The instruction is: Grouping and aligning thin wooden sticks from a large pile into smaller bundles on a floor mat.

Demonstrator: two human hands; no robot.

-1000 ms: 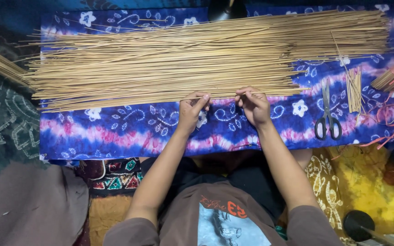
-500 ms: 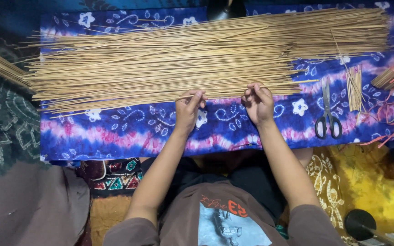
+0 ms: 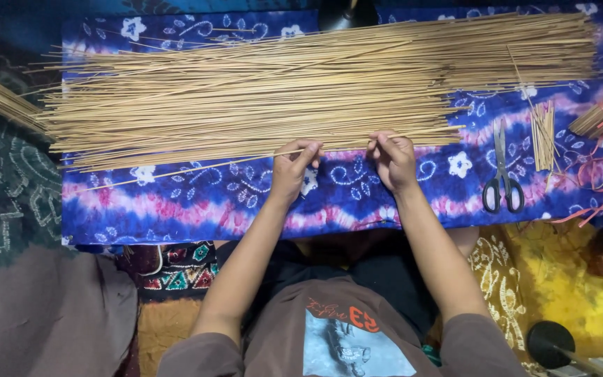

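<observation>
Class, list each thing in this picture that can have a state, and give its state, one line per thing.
Left hand: pinching one thin stick.
Right hand: fingers on the pile's near edge.
Single stick: pulled out from the pile, lying slanted.
Stick pile: spread flat, loose.
Scissors: closed, lying flat.
Short stick bundle: lying beside scissors.
Patterned cloth: spread out.

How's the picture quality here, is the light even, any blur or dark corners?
Head view: sharp and evenly lit over the pile of thin sticks, the left hand and the right hand; no glare; the scissors read clearly; corners and the lower edge fall dim; straight sticks bow slightly toward the frame edges.
</observation>
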